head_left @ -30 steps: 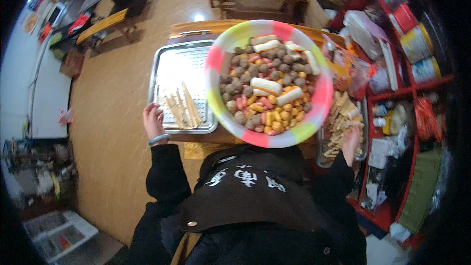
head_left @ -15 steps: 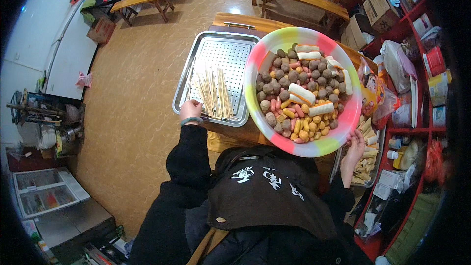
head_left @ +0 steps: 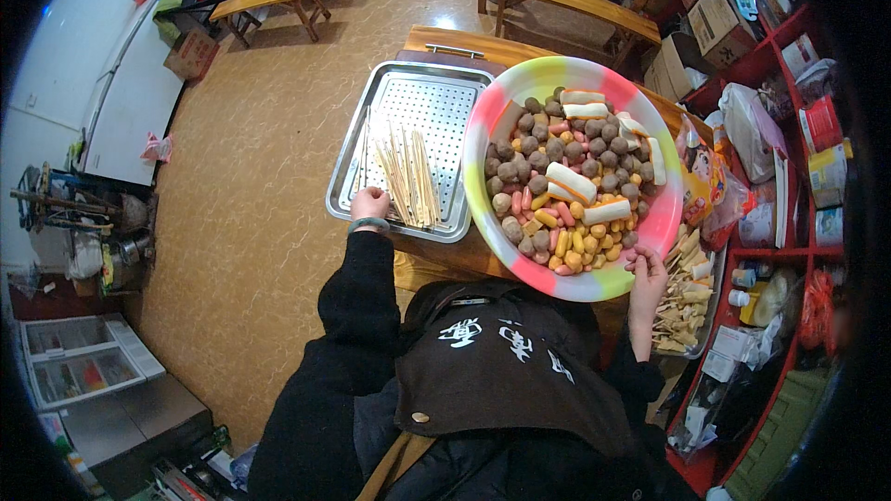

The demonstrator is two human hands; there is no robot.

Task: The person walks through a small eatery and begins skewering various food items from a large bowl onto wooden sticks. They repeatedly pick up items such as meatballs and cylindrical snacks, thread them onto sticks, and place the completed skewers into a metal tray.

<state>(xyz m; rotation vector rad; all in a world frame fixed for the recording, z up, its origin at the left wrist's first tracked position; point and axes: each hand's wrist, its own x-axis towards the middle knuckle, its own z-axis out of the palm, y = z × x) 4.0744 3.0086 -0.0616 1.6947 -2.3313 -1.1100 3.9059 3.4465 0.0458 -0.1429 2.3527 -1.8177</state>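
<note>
My left hand is at the near left corner of a perforated metal tray. Its fingers are pinched around the lower end of a thin bamboo skewer, which points away from me. Beside it, a loose bunch of bamboo skewers lies in the tray. A large pink, yellow and white basin stands to the right, heaped with brown meatballs, small sausages, yellow balls and white-and-orange sticks. My right hand is by the basin's near right rim, fingers loosely bent and apart, with nothing visible in them.
A tray of skewered pale food sits right of the basin, partly hidden. Red shelves with bags and bottles line the right side. Wooden benches stand beyond the table. A printed plastic bag touches the basin's right side.
My right hand has shifted left along the basin's near rim. More of the skewer at my left hand shows, pointing away from me. The basin and tray appear slightly lower in view.
</note>
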